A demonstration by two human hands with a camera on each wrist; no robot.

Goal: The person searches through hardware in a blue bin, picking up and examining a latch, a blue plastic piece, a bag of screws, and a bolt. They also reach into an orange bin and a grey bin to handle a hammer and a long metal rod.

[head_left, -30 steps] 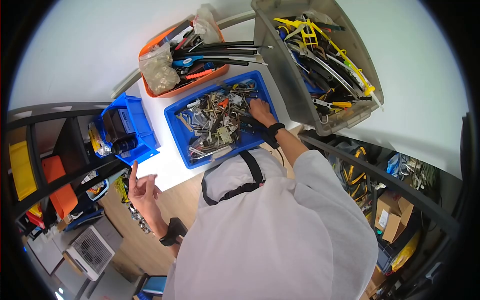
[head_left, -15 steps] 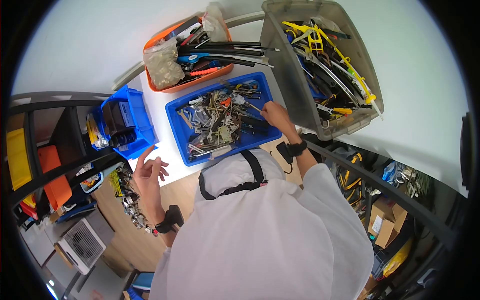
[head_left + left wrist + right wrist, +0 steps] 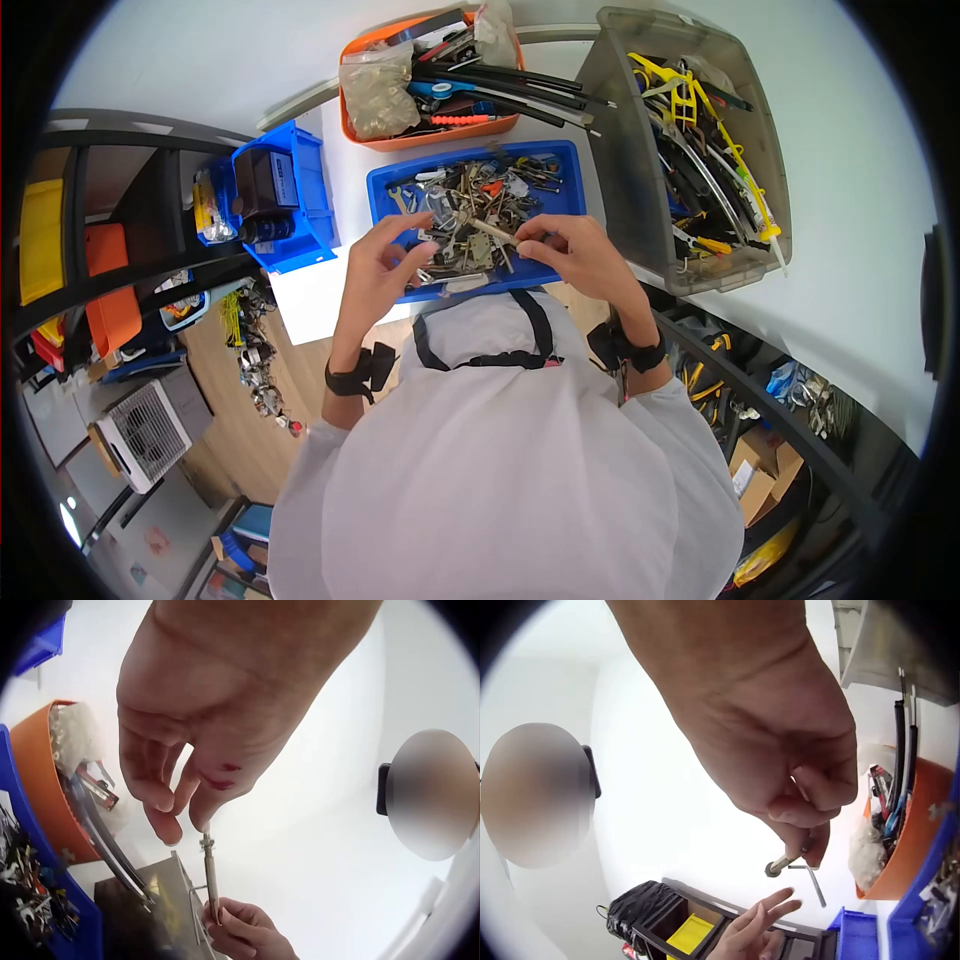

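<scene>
Head view | blue tray (image 3: 379, 200) of metal parts below both hands | right hand (image 3: 575, 255): in the tray a second ago, now raised over its near edge, fingertips pinching one end of a bolt (image 3: 493, 229) | left hand (image 3: 380, 265): swung in from the side, fingers loose, empty, near the free end | bolt: lifted out, level between the hands

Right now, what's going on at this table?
A person stands over a white table of bins. The right hand pinches one end of a long metal bolt above the blue tray of loose hardware. The left hand hovers by the bolt's free end, fingers loosely spread; whether it touches is unclear. An orange bin and a grey tote hold tools behind.
</scene>
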